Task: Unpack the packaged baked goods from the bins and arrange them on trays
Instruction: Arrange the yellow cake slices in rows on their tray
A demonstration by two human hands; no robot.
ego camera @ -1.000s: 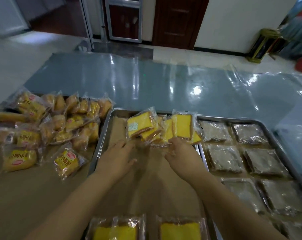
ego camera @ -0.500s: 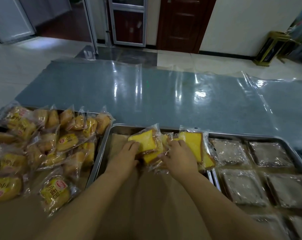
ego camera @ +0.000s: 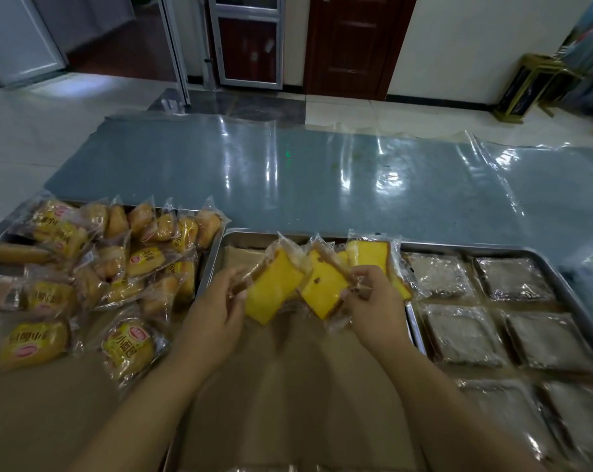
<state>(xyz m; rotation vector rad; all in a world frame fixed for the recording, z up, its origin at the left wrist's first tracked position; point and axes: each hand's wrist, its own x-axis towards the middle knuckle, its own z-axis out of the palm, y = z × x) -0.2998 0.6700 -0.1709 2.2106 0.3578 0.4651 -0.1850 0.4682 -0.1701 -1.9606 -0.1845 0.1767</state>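
Lifted since the earlier frame, the clear-wrapped yellow cake slices point(ego camera: 275, 291) hang above the far end of the paper-lined steel tray point(ego camera: 251, 235); left hand point(ego camera: 217, 321) pinches one, right hand point(ego camera: 373, 310) another, pulled apart, probably to lay them singly.

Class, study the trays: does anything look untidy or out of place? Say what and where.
The bun packets at the left lie heaped and crooked, while the dark packets in the right tray sit in neat rows. The yellow cake packets are bunched askew in the left hand and right hand.
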